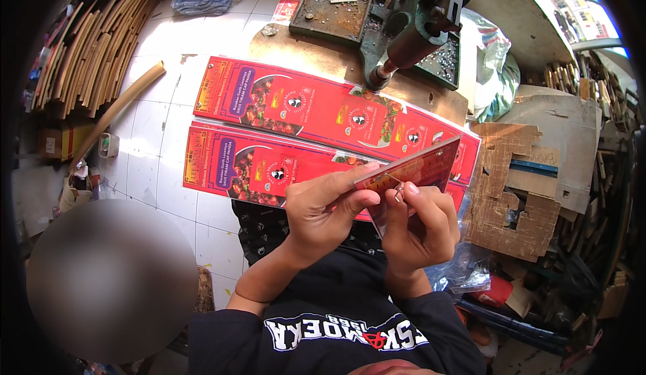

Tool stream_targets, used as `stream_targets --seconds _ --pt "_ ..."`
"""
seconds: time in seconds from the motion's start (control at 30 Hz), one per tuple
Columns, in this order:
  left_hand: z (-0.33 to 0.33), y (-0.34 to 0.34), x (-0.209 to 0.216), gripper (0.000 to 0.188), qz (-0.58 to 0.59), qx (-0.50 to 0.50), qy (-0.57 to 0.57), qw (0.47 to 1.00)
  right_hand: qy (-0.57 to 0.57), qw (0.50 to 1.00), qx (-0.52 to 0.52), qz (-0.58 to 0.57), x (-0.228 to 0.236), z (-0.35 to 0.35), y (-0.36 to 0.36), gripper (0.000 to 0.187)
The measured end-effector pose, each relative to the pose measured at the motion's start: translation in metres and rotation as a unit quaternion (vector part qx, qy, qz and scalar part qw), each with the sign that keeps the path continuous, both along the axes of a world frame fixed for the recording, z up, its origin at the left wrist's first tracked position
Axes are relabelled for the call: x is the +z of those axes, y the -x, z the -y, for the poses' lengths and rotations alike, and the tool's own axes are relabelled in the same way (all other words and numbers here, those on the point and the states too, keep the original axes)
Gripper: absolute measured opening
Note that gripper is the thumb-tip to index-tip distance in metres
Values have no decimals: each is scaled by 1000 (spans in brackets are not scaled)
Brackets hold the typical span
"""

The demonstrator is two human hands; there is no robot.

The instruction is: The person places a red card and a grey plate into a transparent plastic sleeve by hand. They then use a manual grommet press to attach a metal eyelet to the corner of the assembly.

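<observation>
My left hand [316, 213] pinches the edge of a glossy red printed panel [434, 161], held tilted up in front of my chest. Close to that panel's face, my right hand [425, 230] has its thumb and forefinger closed on a small shiny metal piece [398, 197]. Its exact kind is too small to tell. Two stacks of long red printed panels lie side by side beyond my hands: a far stack [323, 109] and a near stack [262, 166]. My left hand overlaps part of the near one.
A dark green press [410, 38] stands over the wooden bench [303, 48], its tip above the far stack. Metal trays [330, 15] with small metal bits flank it. Cut cardboard [498, 200] lies at right. Stacked boards [101, 45] and a cardboard tube [124, 109] are at left.
</observation>
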State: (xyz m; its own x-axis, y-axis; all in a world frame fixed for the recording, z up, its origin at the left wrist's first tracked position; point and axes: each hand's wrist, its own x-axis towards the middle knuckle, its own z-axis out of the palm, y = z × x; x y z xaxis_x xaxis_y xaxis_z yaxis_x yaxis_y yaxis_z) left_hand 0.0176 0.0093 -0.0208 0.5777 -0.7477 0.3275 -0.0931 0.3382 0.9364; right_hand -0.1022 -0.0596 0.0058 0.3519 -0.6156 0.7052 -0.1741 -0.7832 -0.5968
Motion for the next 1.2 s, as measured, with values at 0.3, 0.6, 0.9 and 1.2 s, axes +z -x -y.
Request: stream_targets --seconds 0.3,0.6,0.9,1.2 --pt "-5 1 5 33 3 -18 -15 1000 66 998 4 21 -5 -3 1 33" --pt "-4 4 5 34 10 -23 4 1000 82 996 7 21 -6 -3 5 33" --pt "-5 5 5 35 12 -22 0 1000 56 998 19 -4 4 -3 17 38" --pt "-7 7 3 27 -170 -59 16 984 -8 993 17 112 12 13 53 28"
